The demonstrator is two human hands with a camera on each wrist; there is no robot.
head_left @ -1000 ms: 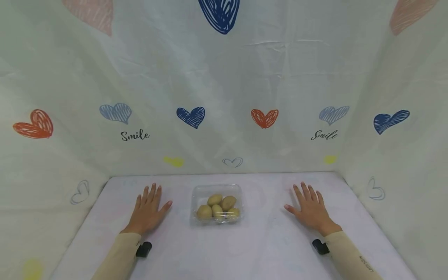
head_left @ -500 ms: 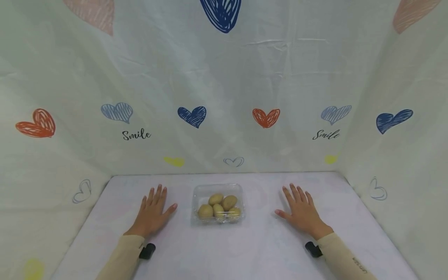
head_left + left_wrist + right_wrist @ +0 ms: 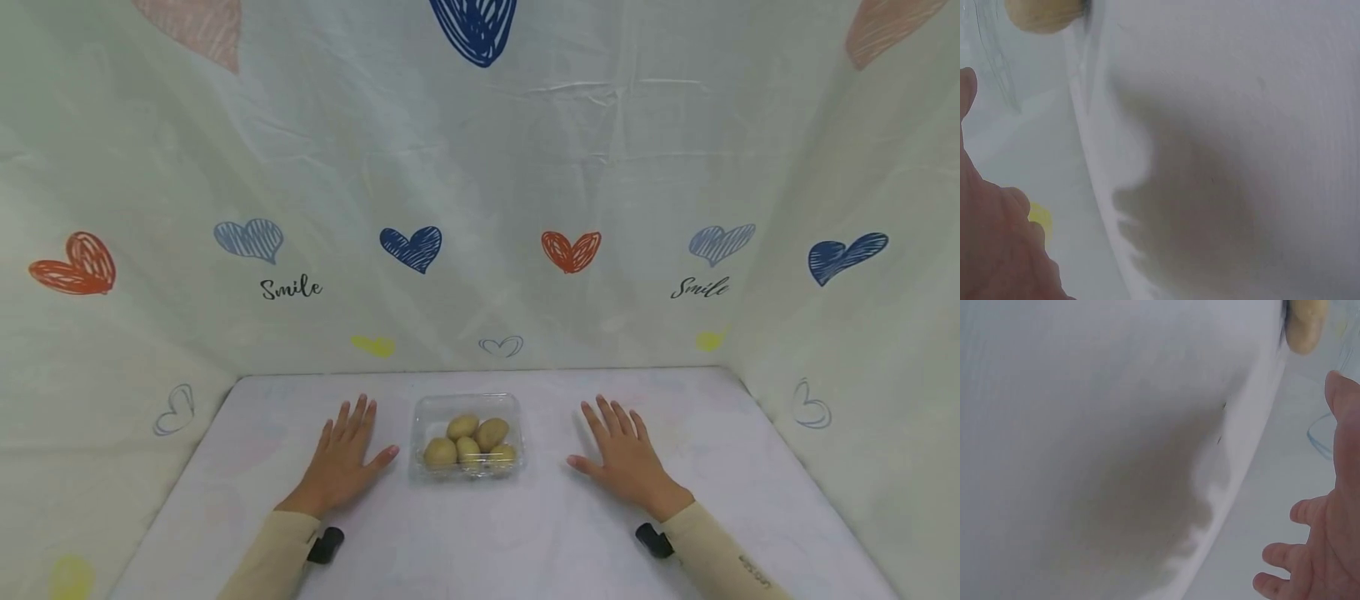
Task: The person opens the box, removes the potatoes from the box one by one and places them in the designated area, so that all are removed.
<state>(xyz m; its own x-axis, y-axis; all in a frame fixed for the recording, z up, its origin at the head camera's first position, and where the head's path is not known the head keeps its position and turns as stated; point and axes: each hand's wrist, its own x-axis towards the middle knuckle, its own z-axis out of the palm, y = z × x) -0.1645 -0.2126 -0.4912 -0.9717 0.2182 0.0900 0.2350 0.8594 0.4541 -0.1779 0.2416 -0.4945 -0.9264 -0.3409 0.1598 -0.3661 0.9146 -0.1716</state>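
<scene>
A clear plastic box (image 3: 426,414) stands on the white-covered table, with several yellowish, potato-like round things (image 3: 462,427) inside it. Whether a lid covers the box I cannot tell. To its left is my left hand (image 3: 341,462), palm down, fingers straight and thumb spread toward the box without touching it. On the other side my right hand (image 3: 626,460) has the same spread pose, a little farther from the box. Both hands are above the cloth; their shadows fall on it in the wrist views. Neither holds anything.
White cloth covers the table (image 3: 480,542). A pale curtain (image 3: 480,167) printed with hearts and the word "Smile" rises behind it and along both sides. A small black device (image 3: 326,546) sits at each wrist.
Both hands have moved inward toward the box, the left hand rightward and the right hand leftward. The box and its contents stay in place.
</scene>
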